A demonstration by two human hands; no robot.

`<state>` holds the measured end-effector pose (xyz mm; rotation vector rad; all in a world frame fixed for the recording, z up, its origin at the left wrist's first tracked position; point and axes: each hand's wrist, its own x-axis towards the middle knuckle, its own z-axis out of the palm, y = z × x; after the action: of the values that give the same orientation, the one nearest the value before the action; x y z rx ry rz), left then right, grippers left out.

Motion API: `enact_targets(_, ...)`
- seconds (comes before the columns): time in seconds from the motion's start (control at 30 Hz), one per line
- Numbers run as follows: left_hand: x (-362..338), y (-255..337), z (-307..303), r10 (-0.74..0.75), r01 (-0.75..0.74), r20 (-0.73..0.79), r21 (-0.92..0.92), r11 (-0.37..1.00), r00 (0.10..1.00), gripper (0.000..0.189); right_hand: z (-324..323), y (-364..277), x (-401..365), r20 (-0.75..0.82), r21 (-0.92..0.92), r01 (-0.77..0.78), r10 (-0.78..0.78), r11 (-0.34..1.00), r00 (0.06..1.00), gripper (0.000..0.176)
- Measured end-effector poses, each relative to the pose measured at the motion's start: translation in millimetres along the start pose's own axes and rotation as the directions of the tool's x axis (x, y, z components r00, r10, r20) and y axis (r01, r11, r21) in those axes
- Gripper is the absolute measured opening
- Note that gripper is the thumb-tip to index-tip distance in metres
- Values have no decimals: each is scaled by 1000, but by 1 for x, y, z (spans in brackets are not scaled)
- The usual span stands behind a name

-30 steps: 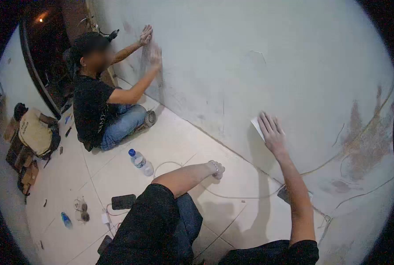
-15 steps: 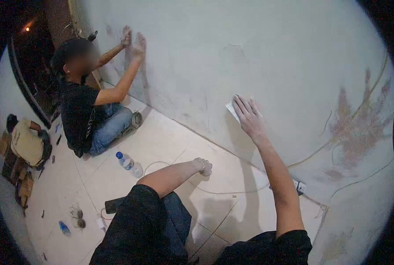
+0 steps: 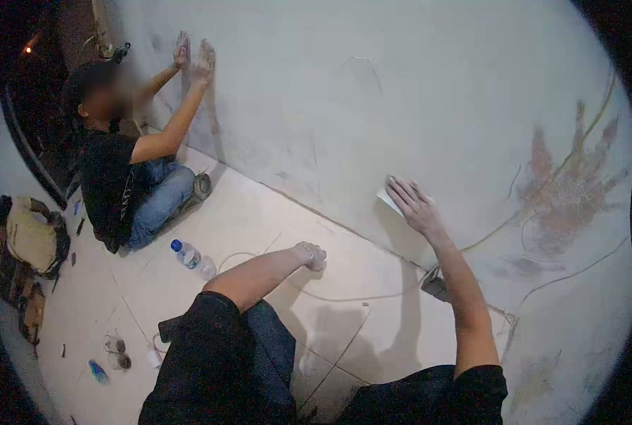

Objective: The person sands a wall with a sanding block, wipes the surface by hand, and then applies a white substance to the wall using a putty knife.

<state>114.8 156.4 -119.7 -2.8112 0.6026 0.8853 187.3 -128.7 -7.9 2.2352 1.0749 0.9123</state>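
Observation:
My right hand presses its fingers together against the white wall, over a small pale sheet of what looks like sandpaper. Only the sheet's left edge shows; the rest lies beneath the fingers. Over the tiled floor, my left hand is curled into a loose fist, with a bracelet at the wrist and pale dust on the skin. Nothing shows in that fist, and its forearm rests near my bent knee.
At left a seated co-worker holds both hands to the wall. Another person crouches farther back. A water bottle, glasses, a cable and a socket box lie on the floor. A reddish bare patch marks the wall.
My right hand and the sheet have slid down and slightly right along the wall. The view has shifted a little; my left hand stays curled over the floor.

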Motion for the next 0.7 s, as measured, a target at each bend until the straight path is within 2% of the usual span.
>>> enact_targets(0.13,-6,4,-7,3,-3,13,33,999,1000,41,-13,-8,78,-82,13,-92,93,996,992,54)
enact_targets(0.27,-10,8,-6,-9,9,41,9,1000,999,43,-4,-13,102,-138,96,-134,146,986,980,53)
enact_targets(0.37,-9,4,-5,-2,2,34,-6,1000,999,44,-9,-6,79,-151,80,-92,104,993,983,51)
enact_targets(0.47,-2,-2,7,34,-34,1,29,999,999,43,8,-9,25,-84,198,-58,76,979,994,52)
enact_targets(0.57,4,-7,10,31,-31,16,7,999,999,41,6,-5,-12,-24,113,47,-45,992,999,52)
enact_targets(0.6,-5,2,-2,-6,4,57,35,999,998,40,6,-4,-13,-31,133,46,-42,990,999,52)
enact_targets(0.7,3,6,-8,10,-11,142,3,1000,990,49,12,-6,-5,-72,156,37,-25,987,997,51)
